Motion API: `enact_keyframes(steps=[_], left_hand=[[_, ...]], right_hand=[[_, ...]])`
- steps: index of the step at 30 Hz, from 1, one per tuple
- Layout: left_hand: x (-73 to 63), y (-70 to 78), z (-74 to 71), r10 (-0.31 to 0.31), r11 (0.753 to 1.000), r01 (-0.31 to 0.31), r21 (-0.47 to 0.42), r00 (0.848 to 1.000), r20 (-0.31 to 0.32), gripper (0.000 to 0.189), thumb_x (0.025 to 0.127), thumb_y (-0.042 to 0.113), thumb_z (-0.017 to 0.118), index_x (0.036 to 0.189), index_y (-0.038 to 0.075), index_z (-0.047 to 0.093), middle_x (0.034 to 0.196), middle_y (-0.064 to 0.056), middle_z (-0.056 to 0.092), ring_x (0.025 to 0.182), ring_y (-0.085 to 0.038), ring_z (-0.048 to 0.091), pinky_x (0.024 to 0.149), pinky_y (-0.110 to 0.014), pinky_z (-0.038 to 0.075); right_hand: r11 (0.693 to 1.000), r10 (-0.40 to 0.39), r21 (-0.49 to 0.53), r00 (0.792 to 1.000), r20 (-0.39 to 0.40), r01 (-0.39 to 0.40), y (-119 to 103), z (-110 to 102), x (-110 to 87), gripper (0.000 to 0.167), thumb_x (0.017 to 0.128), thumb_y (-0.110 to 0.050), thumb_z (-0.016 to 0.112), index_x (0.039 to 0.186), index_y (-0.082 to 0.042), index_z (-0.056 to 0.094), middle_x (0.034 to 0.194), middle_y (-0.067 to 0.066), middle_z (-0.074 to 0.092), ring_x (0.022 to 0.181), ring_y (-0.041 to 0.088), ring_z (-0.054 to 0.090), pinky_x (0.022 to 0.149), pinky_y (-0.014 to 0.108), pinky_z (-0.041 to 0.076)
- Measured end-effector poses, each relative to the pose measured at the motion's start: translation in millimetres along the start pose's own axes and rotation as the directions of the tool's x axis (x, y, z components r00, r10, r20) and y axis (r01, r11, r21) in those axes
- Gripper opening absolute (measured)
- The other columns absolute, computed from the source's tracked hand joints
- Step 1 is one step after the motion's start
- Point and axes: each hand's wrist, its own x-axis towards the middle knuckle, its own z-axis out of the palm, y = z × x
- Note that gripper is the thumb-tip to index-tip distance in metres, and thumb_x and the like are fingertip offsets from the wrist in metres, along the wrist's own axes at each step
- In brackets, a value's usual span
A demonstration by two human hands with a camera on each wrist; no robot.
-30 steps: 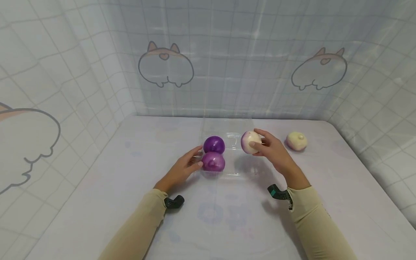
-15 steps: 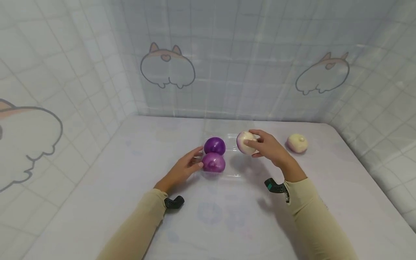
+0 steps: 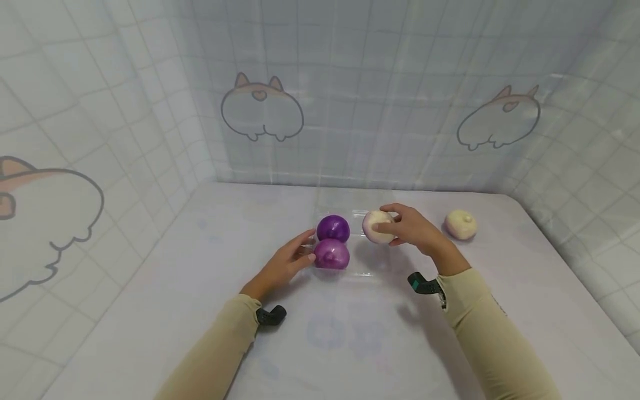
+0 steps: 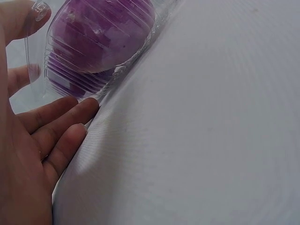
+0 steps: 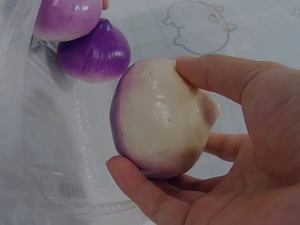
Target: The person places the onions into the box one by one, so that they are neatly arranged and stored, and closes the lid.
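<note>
My right hand [image 3: 415,228] grips a cream-and-purple onion [image 5: 159,117] between thumb and fingers, over the right half of a clear plastic container [image 3: 360,274]. On the container's left side sit two glossy onions: a dark purple onion [image 3: 333,228] farther back and a lighter purple onion [image 3: 332,254] nearer me. My left hand [image 3: 284,266] rests at the container's left wall, fingers loosely extended against it. In the left wrist view its thumb [image 4: 40,11] touches the clear rim, and the ribbed plastic covers part of the lighter onion.
Another cream-coloured onion [image 3: 460,224] lies on the white tablecloth [image 3: 350,344] to the right of the container. The container's transparent lid [image 3: 350,198] lies folded back behind it. A tile-patterned curtain [image 3: 375,111] stands along the back and sides.
My right hand has moved a little left with the onion, bringing it closer to the two purple onions. My left hand has stayed at the container wall. The head view has shifted slightly.
</note>
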Motion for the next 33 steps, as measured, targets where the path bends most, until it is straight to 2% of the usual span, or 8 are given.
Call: enact_keyframes(steps=[7,13,17,20,24,28,33], left_hand=[[0.1,1.9,0.1,-0.006,1.000,0.006,-0.021,1.000,0.000,0.064,0.102,0.029,0.059,0.159,0.020,0.031,0.148,-0.013,0.049,0.126,-0.030,0.055,0.109,-0.049,0.040],[1.1,4.5,0.1,-0.008,1.000,0.008,-0.024,1.000,0.012,0.065,0.103,0.023,0.058,0.159,0.012,0.028,0.149,-0.020,0.046,0.128,-0.036,0.054,0.110,-0.052,0.039],[-3.5,28.3,-5.2,0.000,1.000,0.001,-0.010,1.000,0.020,0.062,0.103,0.019,0.057,0.157,0.005,0.029,0.146,-0.024,0.048,0.126,-0.037,0.055,0.108,-0.052,0.041],[-3.5,25.4,-6.1,0.007,1.000,-0.007,-0.001,1.000,0.010,0.063,0.103,0.024,0.058,0.158,0.010,0.031,0.146,-0.020,0.050,0.125,-0.034,0.056,0.107,-0.050,0.042],[-0.8,11.6,-3.2,0.003,1.000,-0.003,-0.002,1.000,-0.005,0.064,0.102,0.027,0.058,0.158,0.016,0.031,0.147,-0.016,0.050,0.126,-0.032,0.056,0.108,-0.050,0.042],[-2.0,18.8,-3.0,-0.007,1.000,0.007,-0.025,1.000,0.002,0.063,0.103,0.021,0.058,0.158,0.009,0.029,0.147,-0.022,0.047,0.127,-0.038,0.054,0.108,-0.054,0.040],[2.0,6.2,-0.3,-0.001,1.000,0.001,-0.021,1.000,0.004,0.063,0.103,0.024,0.058,0.159,0.015,0.029,0.148,-0.019,0.048,0.127,-0.035,0.054,0.108,-0.052,0.041]], right_hand=[[1.000,0.021,0.014,1.000,-0.006,-0.021,-3,-1,1.6,0.075,0.092,-0.028,0.074,0.152,-0.003,0.035,0.131,0.028,0.049,0.106,0.033,0.061,0.081,0.043,0.059],[1.000,-0.010,0.004,1.000,0.010,0.010,0,-3,2.7,0.075,0.093,-0.027,0.073,0.152,-0.001,0.035,0.128,0.029,0.051,0.105,0.033,0.061,0.083,0.045,0.059],[1.000,-0.026,0.000,0.999,0.019,0.026,1,-3,4.8,0.075,0.091,-0.029,0.075,0.151,-0.003,0.038,0.125,0.027,0.052,0.104,0.032,0.061,0.083,0.045,0.059],[0.999,-0.041,-0.009,0.999,0.026,0.041,1,-2,5.8,0.075,0.090,-0.029,0.076,0.150,-0.004,0.040,0.121,0.025,0.052,0.102,0.032,0.060,0.083,0.044,0.059],[0.999,-0.047,-0.024,0.998,0.037,0.047,0,-1,4.9,0.075,0.089,-0.028,0.077,0.150,-0.004,0.040,0.118,0.024,0.051,0.100,0.031,0.060,0.084,0.043,0.058],[0.998,-0.050,-0.036,0.998,0.045,0.051,1,-1,3.2,0.076,0.089,-0.028,0.078,0.150,-0.003,0.040,0.116,0.023,0.053,0.097,0.030,0.061,0.083,0.043,0.058],[0.997,-0.054,-0.047,0.997,0.058,0.057,2,-3,3.3,0.075,0.089,-0.027,0.078,0.150,-0.003,0.040,0.116,0.024,0.055,0.097,0.031,0.062,0.083,0.044,0.058]])
